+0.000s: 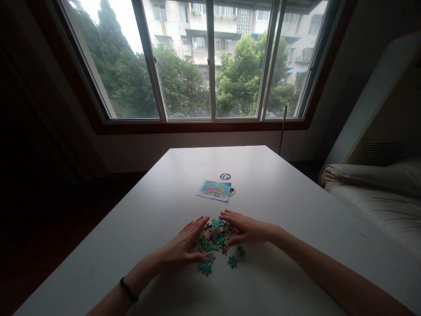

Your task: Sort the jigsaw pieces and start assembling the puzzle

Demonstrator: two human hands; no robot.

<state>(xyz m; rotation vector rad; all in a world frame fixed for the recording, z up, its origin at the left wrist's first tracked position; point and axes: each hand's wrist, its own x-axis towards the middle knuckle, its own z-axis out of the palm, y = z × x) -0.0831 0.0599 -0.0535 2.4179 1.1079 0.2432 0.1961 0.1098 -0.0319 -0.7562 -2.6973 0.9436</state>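
Observation:
A heap of small jigsaw puzzle pieces [213, 235], mostly green with some pink, yellow and bare-backed ones, lies on the white table [131, 232]. My left hand [184, 245] rests along the heap's left side, fingers stretched forward and thumb apart. On the right side my right hand [248, 228] curves around the pile, its fingers extended and its thumb spread toward me. Both hands touch the edges of the heap, and some pieces are hidden under them. Loose pieces [233, 261] lie just in front of the pile, nearer to me. A dark band circles my left wrist.
Beyond the heap lies a picture sheet [215, 189] with colourful cartoon figures, partly over a round sticker [232, 191]. Another round sticker [225, 177] is farther back. A pale sofa [378, 193] stands to the right, and a wide window [210, 66] is behind the table.

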